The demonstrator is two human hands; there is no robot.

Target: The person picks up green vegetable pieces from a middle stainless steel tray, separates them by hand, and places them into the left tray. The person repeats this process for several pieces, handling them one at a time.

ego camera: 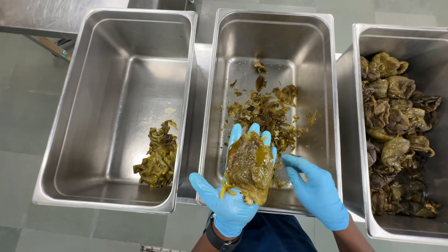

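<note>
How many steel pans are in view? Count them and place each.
3. The left pan holds a small green heap, the middle pan holds scraps, and the right pan, cut off by the frame, is heaped with pieces.

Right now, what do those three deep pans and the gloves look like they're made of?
The three pans look like stainless steel: brushed grey, soft reflections, rolled rims. The gloves on the left hand and right hand look like thin blue nitrile or similar rubber, smooth and snug; which exactly, the look can't settle.
</note>
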